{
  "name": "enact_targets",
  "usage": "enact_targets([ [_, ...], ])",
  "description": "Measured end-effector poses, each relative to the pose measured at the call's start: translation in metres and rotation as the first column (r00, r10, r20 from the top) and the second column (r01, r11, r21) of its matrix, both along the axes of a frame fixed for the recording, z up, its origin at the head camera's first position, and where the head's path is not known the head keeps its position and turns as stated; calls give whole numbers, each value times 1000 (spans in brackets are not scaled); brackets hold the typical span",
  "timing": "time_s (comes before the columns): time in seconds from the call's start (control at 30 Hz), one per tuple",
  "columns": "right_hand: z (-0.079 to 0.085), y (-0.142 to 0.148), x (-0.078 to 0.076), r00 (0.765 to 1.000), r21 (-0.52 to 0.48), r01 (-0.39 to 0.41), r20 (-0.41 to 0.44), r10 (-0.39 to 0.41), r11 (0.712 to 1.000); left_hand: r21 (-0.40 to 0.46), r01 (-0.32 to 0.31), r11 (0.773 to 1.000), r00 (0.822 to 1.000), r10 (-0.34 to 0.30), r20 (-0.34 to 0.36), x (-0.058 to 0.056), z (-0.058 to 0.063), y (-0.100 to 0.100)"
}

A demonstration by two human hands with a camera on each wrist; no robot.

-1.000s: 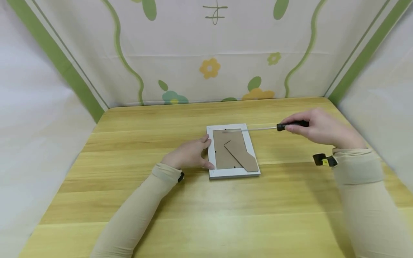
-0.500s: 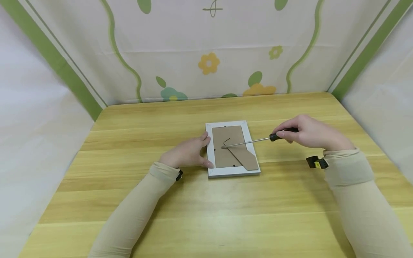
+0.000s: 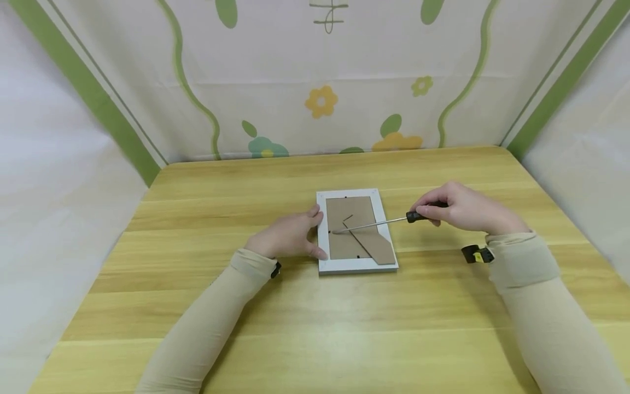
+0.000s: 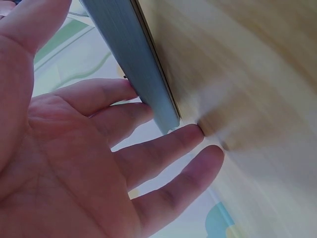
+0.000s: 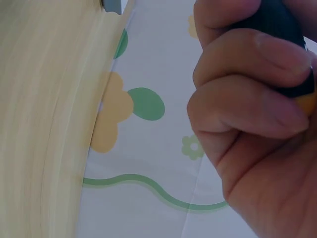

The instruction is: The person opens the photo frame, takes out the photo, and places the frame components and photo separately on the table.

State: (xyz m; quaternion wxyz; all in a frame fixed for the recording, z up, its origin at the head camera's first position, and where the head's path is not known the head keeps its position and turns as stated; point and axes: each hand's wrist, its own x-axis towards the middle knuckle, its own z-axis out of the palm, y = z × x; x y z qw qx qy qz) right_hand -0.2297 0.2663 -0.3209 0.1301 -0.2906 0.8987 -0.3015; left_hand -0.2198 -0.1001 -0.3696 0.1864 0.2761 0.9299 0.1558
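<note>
On the wooden table I see a white picture frame, back side up, and its border holds a brown backing board. The left hand, with fingers spread and uncurled, touches the frame's left side; the right hand is clamped on a screwdriver, its tip near the left black tab.

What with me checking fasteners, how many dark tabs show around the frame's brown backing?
3 in the head view: top tab, left tab and bottom tab, at those edges of the backing. A right one may hide behind the screwdriver.
</note>
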Motion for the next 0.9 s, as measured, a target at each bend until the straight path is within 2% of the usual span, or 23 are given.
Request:
enact_targets([
  [0.23,-3,-1,2,1000,-14,2,24,-2,1000,2,6,1000,1000,-6,7,2,-1,4],
  [0.43,-1,-6,1,997,-21,72,26,-71,997,6,-23,1000,1000,23,12,2,0,2],
  [0.73,0,-10,4,985,-125,159,-52,-167,979,13,-23,1000,999,23,22,1,-4,2],
  [0.9,1,-12,6,981,-183,179,-41,-190,967,12,-26,1000,1000,26,14,0,-3,3],
])
